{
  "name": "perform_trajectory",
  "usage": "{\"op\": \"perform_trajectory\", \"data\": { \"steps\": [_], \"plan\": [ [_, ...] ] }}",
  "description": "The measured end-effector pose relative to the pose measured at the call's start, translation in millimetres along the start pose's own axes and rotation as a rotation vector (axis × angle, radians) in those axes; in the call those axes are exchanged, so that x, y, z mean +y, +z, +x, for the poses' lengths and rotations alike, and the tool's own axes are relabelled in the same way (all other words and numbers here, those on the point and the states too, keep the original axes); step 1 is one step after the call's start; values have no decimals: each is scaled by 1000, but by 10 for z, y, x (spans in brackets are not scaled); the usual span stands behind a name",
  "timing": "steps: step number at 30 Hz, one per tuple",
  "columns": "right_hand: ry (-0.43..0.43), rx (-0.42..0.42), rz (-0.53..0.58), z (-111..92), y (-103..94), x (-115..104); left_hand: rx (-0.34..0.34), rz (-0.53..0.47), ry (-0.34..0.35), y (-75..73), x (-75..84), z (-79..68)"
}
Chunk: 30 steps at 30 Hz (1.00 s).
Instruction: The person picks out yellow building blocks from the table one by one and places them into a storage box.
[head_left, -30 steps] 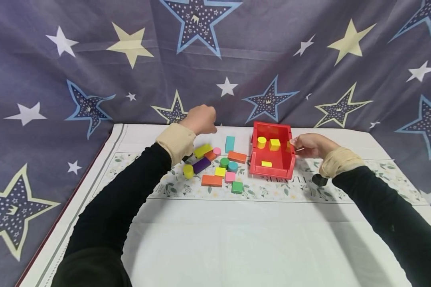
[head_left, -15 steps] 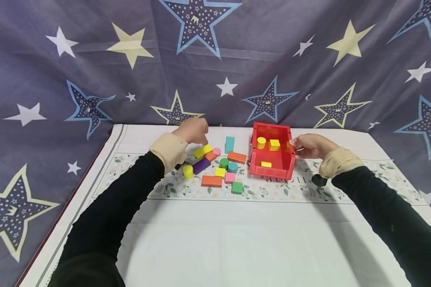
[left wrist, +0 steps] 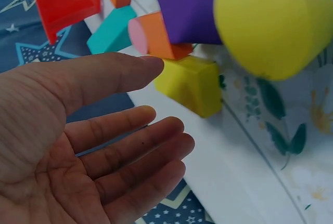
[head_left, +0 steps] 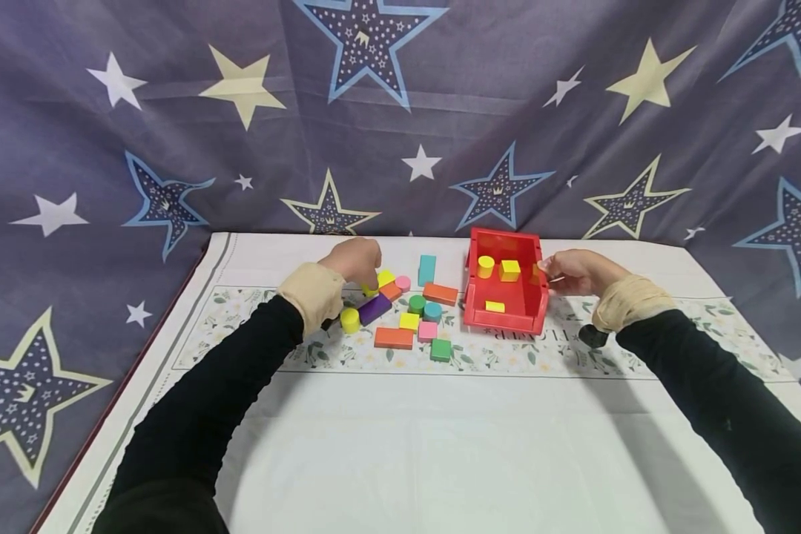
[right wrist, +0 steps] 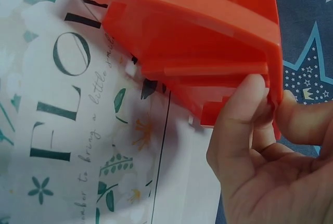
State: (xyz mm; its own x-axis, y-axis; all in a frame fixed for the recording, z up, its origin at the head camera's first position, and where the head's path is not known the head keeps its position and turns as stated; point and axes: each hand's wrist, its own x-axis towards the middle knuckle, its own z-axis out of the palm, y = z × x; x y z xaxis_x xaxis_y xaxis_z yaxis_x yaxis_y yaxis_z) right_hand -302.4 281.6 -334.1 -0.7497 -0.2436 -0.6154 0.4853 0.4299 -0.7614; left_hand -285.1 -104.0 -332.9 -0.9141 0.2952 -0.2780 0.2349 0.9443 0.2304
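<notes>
My left hand is low over the back left of a group of toy blocks. In the left wrist view its thumb and fingers stand apart, the thumb tip right at a yellow block. In the head view the hand partly covers that block. My right hand pinches the right side wall of a red plastic bin between thumb and fingers, as the right wrist view shows. Inside the bin are a yellow cylinder, a yellow cube and a flat yellow piece.
Close to the left hand lie a purple block, a yellow cylinder and a pink cylinder. Between them and the bin are an orange block, a green block and a teal block. A star-patterned curtain hangs behind.
My left hand has come down and slightly to the left, from above the table's back edge onto the yellow block. The right hand and the bin have stayed in place.
</notes>
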Motion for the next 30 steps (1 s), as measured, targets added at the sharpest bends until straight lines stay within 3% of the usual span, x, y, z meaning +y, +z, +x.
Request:
{"op": "perform_trajectory", "data": {
  "steps": [8,17,30],
  "plan": [
    [-8,-13,-2,15,-9,4,-12,41,-6,112,-37,75],
    [-4,-11,5,19,-17,9,-34,58,-37,136,-56,105],
    [-12,8,5,16,5,4,3,70,-44,176,-34,124]
  ]
}}
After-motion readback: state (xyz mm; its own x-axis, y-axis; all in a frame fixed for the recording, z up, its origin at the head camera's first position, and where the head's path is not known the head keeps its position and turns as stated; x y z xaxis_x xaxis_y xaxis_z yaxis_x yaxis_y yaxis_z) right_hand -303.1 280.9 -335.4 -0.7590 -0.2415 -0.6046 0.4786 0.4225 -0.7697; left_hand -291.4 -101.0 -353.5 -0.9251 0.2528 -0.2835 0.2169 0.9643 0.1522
